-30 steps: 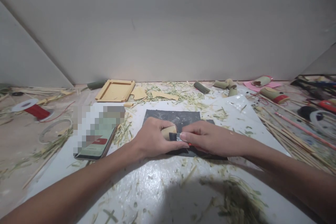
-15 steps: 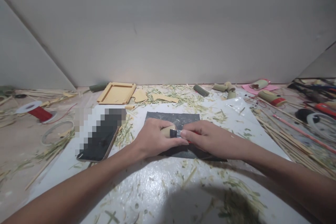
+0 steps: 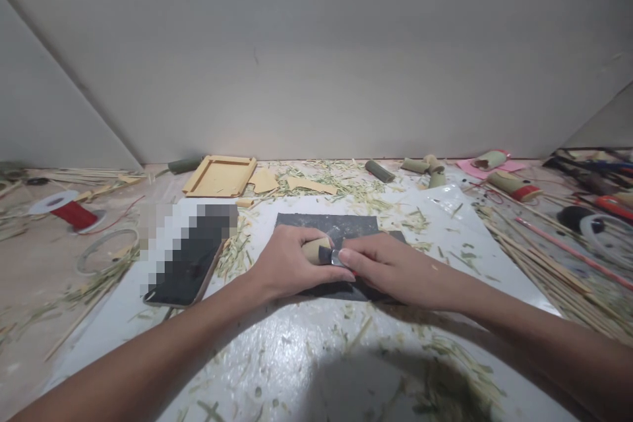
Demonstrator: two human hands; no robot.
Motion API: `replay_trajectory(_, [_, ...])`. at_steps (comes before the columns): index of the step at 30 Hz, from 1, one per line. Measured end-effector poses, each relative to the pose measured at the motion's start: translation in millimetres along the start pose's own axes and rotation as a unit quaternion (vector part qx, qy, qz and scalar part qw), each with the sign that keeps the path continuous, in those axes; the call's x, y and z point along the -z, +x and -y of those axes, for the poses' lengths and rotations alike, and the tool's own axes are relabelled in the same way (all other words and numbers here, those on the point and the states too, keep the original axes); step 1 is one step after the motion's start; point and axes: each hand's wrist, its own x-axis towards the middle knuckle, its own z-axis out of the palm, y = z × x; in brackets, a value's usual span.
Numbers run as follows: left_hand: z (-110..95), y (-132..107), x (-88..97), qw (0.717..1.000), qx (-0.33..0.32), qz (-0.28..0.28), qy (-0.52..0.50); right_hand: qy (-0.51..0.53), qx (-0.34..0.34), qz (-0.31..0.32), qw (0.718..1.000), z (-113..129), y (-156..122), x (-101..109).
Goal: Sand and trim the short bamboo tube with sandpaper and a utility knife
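My left hand (image 3: 291,264) is closed around a short pale bamboo piece (image 3: 315,249), its fingers mostly hiding it. My right hand (image 3: 383,267) grips a utility knife (image 3: 337,257) with a dark blade, a silver collar and a bit of red handle showing. The blade lies against the bamboo's near right side, beside my left thumb. Under both hands is a dark grey sheet (image 3: 341,223), like sandpaper, with pale dust on it. A second dark piece shows beneath the right hand.
Bamboo shavings litter the white sheet (image 3: 267,343). A phone (image 3: 185,264) lies left, by a red thread spool (image 3: 72,211) and a tape ring (image 3: 106,250). A yellow frame (image 3: 220,177) and cut bamboo tubes (image 3: 379,171) stand behind; thin sticks (image 3: 548,257) lie right.
My right hand has dropped slightly and turned, and the knife blade now slants more across the bamboo. More of the bamboo and of the dark sheet's right side shows. My left hand has barely moved.
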Motion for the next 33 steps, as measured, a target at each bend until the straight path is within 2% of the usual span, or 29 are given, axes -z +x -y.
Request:
replay_trajectory(16, [7,-2,-6.4,0.999,-0.044,-0.019,0.022,0.027,-0.021,0.029,0.999,-4,-2,-5])
replay_trajectory(23, [4,-2,-9.3,0.998,-0.013,-0.035,0.044,-0.019,-0.035,-0.019,0.999,-3,-1,-7])
replay_trajectory(26, [1,-1,-8.6,0.997,0.021,-0.053,0.043,-0.035,-0.047,-0.069,0.996,-7,1,-3])
replay_trajectory(29, [-2,0,-6.6,0.997,0.050,-0.046,0.042,-0.034,-0.054,-0.123,0.990,-13,3,3])
replay_trajectory(31, [-3,1,-5.1,0.997,0.056,-0.039,0.044,-0.018,-0.042,-0.119,0.992,-15,4,4])
replay_trajectory(33, [-4,2,-3.7,0.997,0.057,-0.035,0.042,-0.010,-0.022,-0.084,0.996,-15,3,3])
